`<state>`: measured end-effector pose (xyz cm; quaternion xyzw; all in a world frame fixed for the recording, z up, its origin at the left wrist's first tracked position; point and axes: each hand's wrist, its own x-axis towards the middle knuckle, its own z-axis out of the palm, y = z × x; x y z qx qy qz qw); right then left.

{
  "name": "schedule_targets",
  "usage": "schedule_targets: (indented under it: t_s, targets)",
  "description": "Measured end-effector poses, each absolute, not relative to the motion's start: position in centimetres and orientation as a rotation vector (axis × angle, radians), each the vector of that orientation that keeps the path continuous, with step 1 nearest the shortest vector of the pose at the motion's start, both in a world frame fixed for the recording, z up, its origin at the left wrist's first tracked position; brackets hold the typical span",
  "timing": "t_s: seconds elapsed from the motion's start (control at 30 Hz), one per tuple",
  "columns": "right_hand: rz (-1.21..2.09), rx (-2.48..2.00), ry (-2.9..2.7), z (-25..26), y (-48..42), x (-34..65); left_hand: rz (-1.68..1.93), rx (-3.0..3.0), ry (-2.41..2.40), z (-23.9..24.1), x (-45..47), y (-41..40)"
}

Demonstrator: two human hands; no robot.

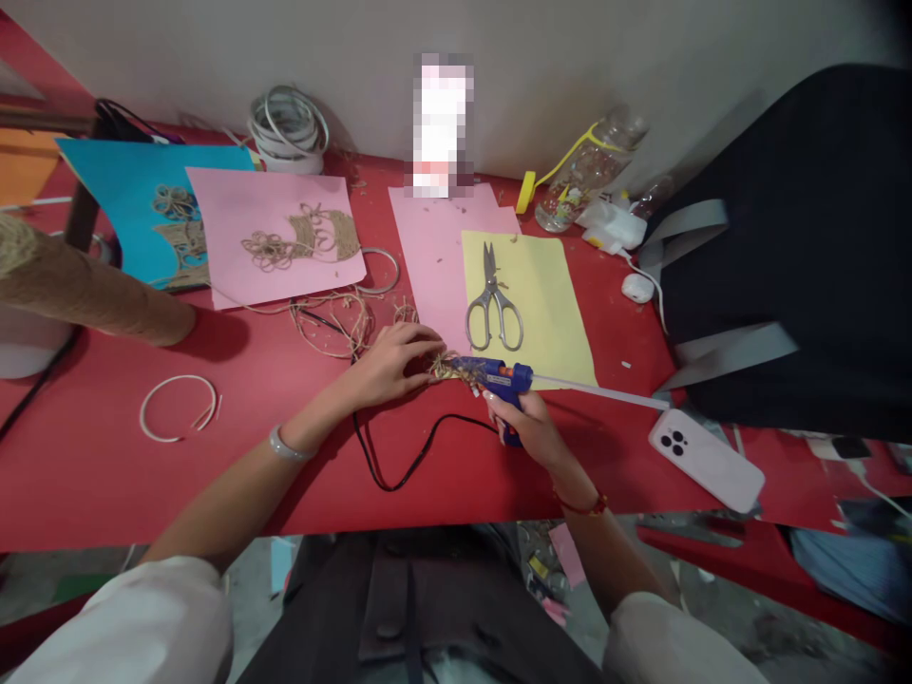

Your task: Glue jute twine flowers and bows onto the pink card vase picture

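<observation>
My right hand point(528, 426) is wrapped round the handle of a blue hot glue gun point(505, 380). A long glue stick point(598, 389) sticks out of its back end, and its nozzle points left. My left hand point(395, 366) pinches a small piece of knotted jute twine point(443, 365) right by the nozzle. Whether nozzle and twine touch, I cannot tell. Behind the left hand lies a loose tangle of twine point(332, 323). Silver scissors point(493, 304) rest on a yellow sheet point(556, 285) just beyond the glue gun.
Jute shapes lie on a pink sheet point(271, 195) and a blue sheet point(128, 190). A twine roll point(92, 275) is at left, a thin hoop point(146, 408) before it. A bottle point(591, 171), phone point(705, 461) and dark bag point(798, 256) occupy the right. The black cord point(385, 486) loops near the front.
</observation>
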<state>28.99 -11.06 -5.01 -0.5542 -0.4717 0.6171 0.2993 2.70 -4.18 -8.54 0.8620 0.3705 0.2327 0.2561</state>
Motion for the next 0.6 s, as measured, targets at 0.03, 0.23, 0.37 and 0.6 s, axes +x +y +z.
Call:
schedule_targets:
  t_s: [0.03,0.23,0.37,0.6]
  targets:
    - [1.638,-1.474,-1.254,-4.99,-11.07,29.0,0.627,2.342,1.007,-8.55,2.71,-4.19]
    - [1.632,-1.493,-1.25,-5.03,-11.19,29.07,0.621,2.351,0.999,-8.54,2.72,-4.12]
    - [1.642,-1.505,-1.248,-5.17,-11.26,29.15,0.618,2.358,1.0,-8.46,2.71,-4.1]
    - [1.634,-1.513,-1.29,-4.81,-11.37,29.15,0.604,2.367,1.01,-8.41,2.7,-4.1]
